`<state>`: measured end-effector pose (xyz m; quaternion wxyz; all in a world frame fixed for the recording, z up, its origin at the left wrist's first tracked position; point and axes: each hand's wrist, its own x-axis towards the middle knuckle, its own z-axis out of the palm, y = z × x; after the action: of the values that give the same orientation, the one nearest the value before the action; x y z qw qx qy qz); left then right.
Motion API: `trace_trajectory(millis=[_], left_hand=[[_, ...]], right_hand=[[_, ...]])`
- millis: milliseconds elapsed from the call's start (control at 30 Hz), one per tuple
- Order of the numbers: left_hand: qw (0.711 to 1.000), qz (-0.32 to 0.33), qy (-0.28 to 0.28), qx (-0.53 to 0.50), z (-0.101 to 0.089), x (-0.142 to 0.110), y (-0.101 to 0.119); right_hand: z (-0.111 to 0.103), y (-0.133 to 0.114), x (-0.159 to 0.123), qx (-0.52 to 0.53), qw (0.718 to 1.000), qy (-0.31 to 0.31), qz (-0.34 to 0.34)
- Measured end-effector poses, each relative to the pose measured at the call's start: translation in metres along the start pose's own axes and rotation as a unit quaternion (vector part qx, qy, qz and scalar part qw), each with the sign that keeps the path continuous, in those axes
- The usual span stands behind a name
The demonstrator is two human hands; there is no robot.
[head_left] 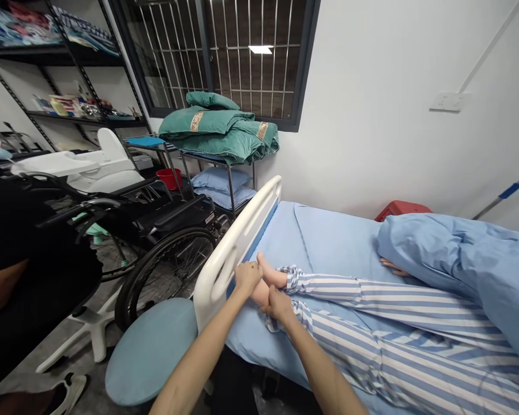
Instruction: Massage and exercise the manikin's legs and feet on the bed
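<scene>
A figure in blue-and-white striped trousers (415,294) lies on the bed, its feet toward the footboard. I cannot tell whether it is a manikin or a person. My left hand (248,278) is closed over the toe end of the near foot (260,293). My right hand (280,305) grips that foot's ankle, beside the gathered trouser cuff. The far foot (271,273) rests on the sheet just past my hands. A light blue quilt (454,259) covers the upper body, and fingers (393,267) show from under its edge.
The white footboard (225,259) rises left of my hands. A round blue stool (155,351) and a black wheelchair (168,259) stand beyond it. Green folded quilts (225,129) lie on a rack below the barred window. A person in black (34,230) is at the far left.
</scene>
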<state>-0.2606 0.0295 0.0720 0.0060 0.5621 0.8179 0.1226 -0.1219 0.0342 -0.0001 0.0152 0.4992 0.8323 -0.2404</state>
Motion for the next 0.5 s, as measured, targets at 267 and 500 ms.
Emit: trace_trajectory(millis=[267, 500], left_hand=[[0.996, -0.057, 0.072, -0.02, 0.018, -0.041, -0.011], [0.999, 0.015, 0.046, 0.014, 0.002, -0.047, -0.018]], right_hand=[[-0.005, -0.008, -0.016, -0.021, 1.0, 0.016, -0.004], [-0.008, -0.012, -0.022, -0.016, 1.0, 0.02, -0.008]])
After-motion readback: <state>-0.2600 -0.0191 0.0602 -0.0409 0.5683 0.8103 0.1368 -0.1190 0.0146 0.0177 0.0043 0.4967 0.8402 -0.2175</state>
